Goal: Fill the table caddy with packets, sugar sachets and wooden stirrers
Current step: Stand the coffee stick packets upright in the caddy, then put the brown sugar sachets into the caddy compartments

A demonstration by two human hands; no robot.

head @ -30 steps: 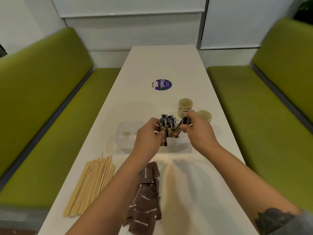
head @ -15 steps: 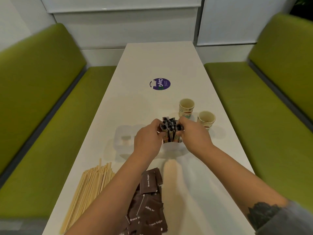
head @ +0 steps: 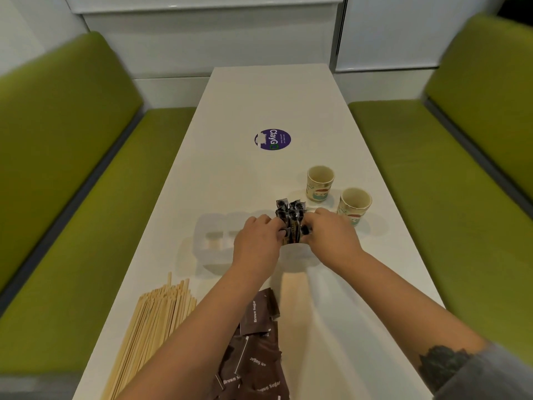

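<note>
I have both hands at the white caddy (head: pixel 215 256) on the white table (head: pixel 271 96); my left hand (head: pixel 257 241) and my right hand (head: pixel 331 236) close in from either side on the bundle of dark stick packets (head: pixel 291 223), which stands upright in the caddy's right-hand compartment; the curled fingers (head: pixel 281 233) of my left hand pinch the bundle's left flank, and the fingers of my right hand curl round its right flank, a dark packet end showing at their tips; the packet tops rise just beyond my fingertips, fanned slightly apart. To the left of my left fingers the caddy's other compartments show pale hollows; I cannot tell whether anything lies in them. Nearer to me than my fingers, under my left forearm, a heap of brown sugar sachets (head: pixel 253 359) lies flat on the table, some printed "Brown Sugar"; further left of those, well apart from my hands, the wooden stirrers (head: pixel 153 336) lie in a loose sheaf, running toward the near edge. Beyond my right fingers stand two paper cups, one (head: pixel 320 183) further off and one (head: pixel 354 204) just past my right knuckles; a purple round sticker (head: pixel 272 139) sits well beyond both hands; green benches (head: pixel 72 174) flank the table.
</note>
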